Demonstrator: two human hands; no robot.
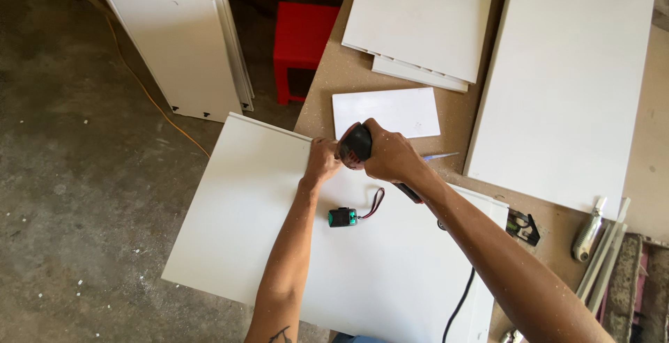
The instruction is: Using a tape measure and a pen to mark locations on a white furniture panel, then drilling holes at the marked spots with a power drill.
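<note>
My right hand (391,156) grips a black and red power drill (357,143), pointed down at the far edge of a large white board (265,238) that overhangs the workbench. My left hand (322,161) is closed beside the drill's nose, fingers pinched at the board's edge; what it pinches is hidden. A small black and green device with a red strap (344,217) lies on the board just below my hands. A black cord (460,301) trails off the board toward me.
The brown workbench (348,71) carries a small white panel (387,111), stacked white boards (425,22) and a long white board (571,78). A sealant gun (589,231) lies right. A red stool (301,43), leaning white panels (174,43) and an orange cable (150,95) are on the floor.
</note>
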